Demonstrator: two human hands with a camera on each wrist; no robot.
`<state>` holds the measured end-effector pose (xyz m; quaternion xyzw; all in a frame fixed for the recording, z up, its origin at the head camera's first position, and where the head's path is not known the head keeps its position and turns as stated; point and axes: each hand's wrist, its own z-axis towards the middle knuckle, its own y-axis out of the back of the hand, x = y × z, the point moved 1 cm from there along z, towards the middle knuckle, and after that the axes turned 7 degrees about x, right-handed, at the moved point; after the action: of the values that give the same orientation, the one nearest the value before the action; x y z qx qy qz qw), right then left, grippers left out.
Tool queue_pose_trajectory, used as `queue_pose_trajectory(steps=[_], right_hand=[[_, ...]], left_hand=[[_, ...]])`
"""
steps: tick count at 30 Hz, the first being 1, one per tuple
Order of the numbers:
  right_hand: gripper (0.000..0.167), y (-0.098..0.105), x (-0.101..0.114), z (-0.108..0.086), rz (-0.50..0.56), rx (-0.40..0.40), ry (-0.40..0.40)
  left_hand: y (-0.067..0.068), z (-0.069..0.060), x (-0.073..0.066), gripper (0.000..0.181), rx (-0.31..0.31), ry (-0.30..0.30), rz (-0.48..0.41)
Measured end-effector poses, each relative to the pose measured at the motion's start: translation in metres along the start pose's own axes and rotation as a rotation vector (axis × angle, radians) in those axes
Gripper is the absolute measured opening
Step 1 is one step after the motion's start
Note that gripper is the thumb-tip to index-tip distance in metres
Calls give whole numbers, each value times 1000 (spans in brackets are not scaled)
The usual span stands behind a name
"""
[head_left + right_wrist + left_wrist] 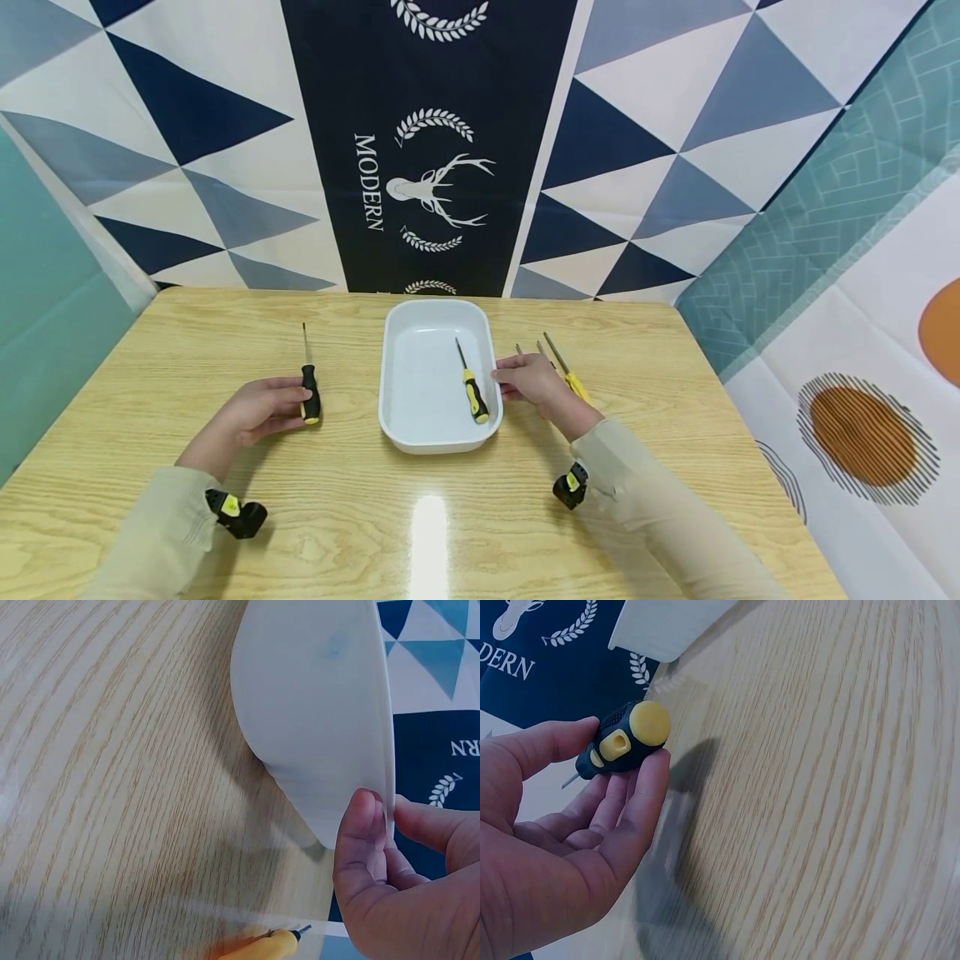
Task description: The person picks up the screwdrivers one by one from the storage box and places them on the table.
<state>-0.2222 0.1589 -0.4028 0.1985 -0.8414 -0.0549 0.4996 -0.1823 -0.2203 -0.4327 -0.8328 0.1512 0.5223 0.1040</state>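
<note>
My left hand (267, 408) grips a black-and-yellow screwdriver (310, 396) by its handle, left of the tray; its thin shaft points away from me. In the left wrist view the thumb and fingers pinch the handle (622, 742), with the yellow end cap facing the camera. A white rectangular tray (408, 437) stands at the middle of the table. Inside it lies another black-and-yellow screwdriver (472, 392). At the tray's right side my right hand (532, 382) pinches the rim, thumb on one side and fingers on the outer wall (315, 727).
Beyond the right hand lie several more screwdrivers, one with a yellow handle (576, 385); the hand partly hides them. The wooden table (337, 517) ends at a patterned cloth (427, 250) at the back. A small black camera sits on each wrist.
</note>
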Motion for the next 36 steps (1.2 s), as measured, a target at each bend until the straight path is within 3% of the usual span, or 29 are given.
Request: queue_pose_trajectory(steps=[14, 22, 36], right_hand=[[31, 0, 1, -2, -4, 10, 22], [31, -1, 1, -3, -9, 15, 22], [30, -1, 2, -2, -14, -6, 6]], left_hand=[[13, -3, 7, 72, -75, 67, 74], [19, -4, 10, 70, -106, 76, 114], [15, -2, 6, 68, -167, 130, 185]])
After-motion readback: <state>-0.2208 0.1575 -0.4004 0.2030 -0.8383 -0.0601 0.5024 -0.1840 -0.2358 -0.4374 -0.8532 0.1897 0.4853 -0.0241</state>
